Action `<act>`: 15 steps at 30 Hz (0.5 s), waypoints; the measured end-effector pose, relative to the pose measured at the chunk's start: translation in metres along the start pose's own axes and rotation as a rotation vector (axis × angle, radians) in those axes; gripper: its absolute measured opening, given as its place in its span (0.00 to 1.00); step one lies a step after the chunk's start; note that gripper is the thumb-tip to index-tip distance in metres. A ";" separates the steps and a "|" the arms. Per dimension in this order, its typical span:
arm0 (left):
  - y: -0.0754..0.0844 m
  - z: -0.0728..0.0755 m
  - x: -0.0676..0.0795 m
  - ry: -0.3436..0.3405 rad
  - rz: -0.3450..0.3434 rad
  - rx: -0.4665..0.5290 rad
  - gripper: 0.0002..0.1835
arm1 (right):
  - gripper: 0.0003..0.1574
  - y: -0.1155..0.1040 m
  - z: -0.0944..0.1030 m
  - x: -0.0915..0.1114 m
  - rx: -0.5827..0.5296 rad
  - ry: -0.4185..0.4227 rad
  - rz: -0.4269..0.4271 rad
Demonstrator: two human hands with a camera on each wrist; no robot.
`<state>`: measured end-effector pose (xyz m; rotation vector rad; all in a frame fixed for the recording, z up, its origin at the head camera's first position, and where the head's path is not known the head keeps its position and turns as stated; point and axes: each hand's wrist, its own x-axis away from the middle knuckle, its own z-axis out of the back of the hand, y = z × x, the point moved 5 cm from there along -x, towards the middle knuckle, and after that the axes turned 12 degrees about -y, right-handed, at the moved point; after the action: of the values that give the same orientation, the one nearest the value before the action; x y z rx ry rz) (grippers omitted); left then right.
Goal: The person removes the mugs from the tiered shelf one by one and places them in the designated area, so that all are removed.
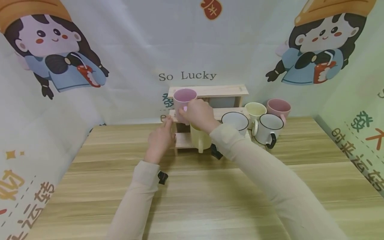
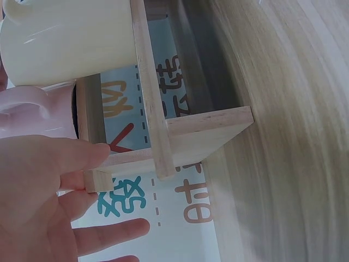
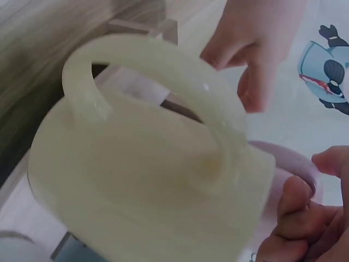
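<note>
At the left end of the pale three-tiered wooden rack (image 1: 222, 90), our right grip (image 1: 200, 114) was clamped on the pink cylindrical mug (image 1: 181, 102), while our left grip (image 1: 160, 140) pinched the rack, presumably to steady it.

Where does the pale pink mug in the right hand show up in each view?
Head: the pale pink mug is just above and left of centre, in the right hand.
Left wrist: at the left edge, around mid-height, above the left hand.
Right wrist: right of centre, lower half, partly hidden.
Shared landmark: the yellow mug on the shelf, right beside it in every view.
</note>
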<state>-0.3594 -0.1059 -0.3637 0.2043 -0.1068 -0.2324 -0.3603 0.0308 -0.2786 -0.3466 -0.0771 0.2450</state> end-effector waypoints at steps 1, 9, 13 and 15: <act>0.000 0.000 0.000 0.002 -0.002 -0.001 0.31 | 0.29 -0.001 -0.001 0.000 0.003 0.008 -0.002; 0.004 0.003 0.002 0.019 -0.023 0.017 0.29 | 0.29 -0.001 -0.004 -0.003 0.003 0.129 -0.028; 0.002 0.002 0.002 0.013 -0.007 0.007 0.31 | 0.28 -0.002 -0.008 -0.003 -0.066 0.157 -0.009; 0.002 0.001 0.002 0.004 -0.004 0.003 0.32 | 0.28 -0.001 -0.011 -0.003 -0.096 0.168 -0.007</act>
<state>-0.3577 -0.1050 -0.3627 0.2078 -0.1026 -0.2360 -0.3617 0.0260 -0.2883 -0.4608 0.0751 0.2045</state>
